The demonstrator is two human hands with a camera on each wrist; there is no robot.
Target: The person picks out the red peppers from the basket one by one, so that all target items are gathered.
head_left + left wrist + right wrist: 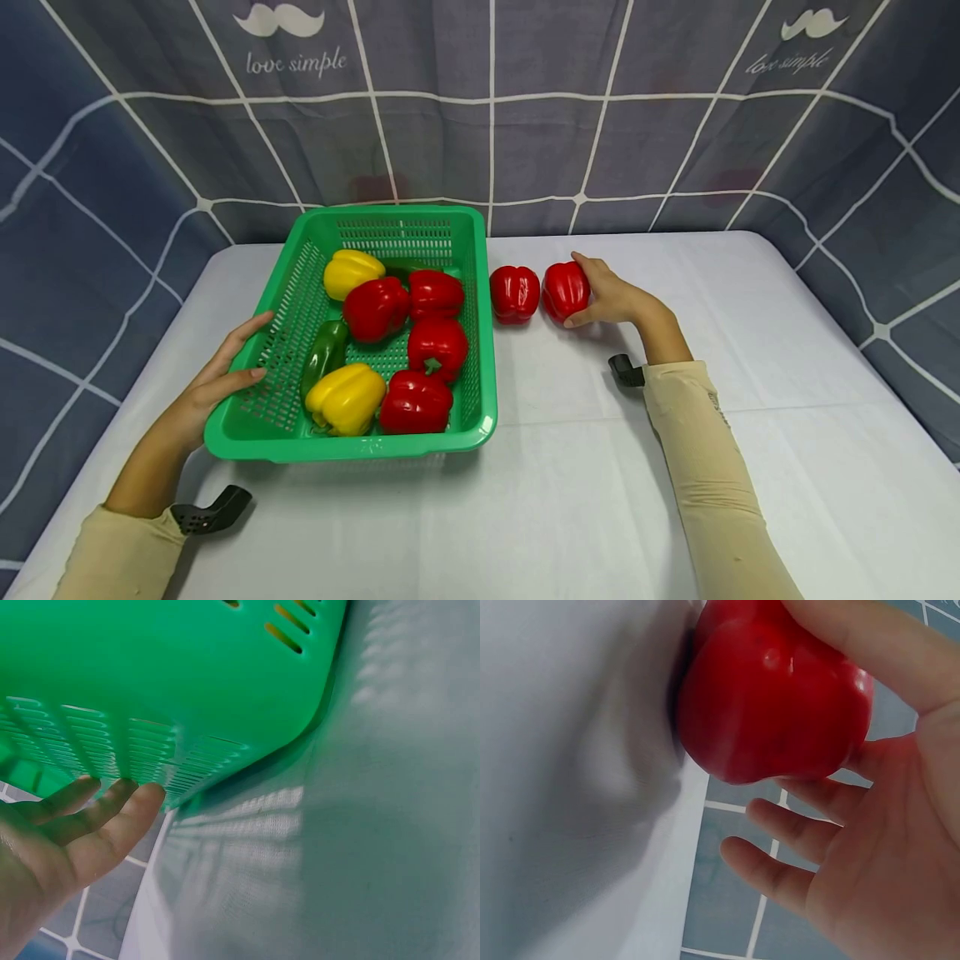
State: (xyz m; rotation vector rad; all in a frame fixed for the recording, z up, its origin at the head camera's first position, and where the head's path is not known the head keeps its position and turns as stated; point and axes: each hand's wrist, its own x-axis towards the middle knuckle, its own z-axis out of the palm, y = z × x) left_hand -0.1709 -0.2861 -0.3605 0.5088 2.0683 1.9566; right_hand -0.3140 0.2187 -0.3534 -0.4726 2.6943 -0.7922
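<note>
My left hand (213, 383) holds the green plastic basket (348, 450) by its left side. The thumb lies over the rim, and in the left wrist view several fingertips (146, 796) touch the slotted outer wall. Inside the basket are several red bell peppers (416, 403), two yellow ones (347, 398) and dark green peppers (326, 358). To the basket's right, my right hand (611, 293) grips a red bell pepper (566, 292) between thumb and fingers; in the right wrist view this pepper (772, 705) sits close against the white cloth. Another red bell pepper (514, 294) stands between it and the basket.
A white cloth (570, 500) covers the table. Dark grey checked curtain (540, 150) surrounds it at the back and both sides. Black wrist mounts stick out from the left (213, 510) and right (626, 371) sleeves.
</note>
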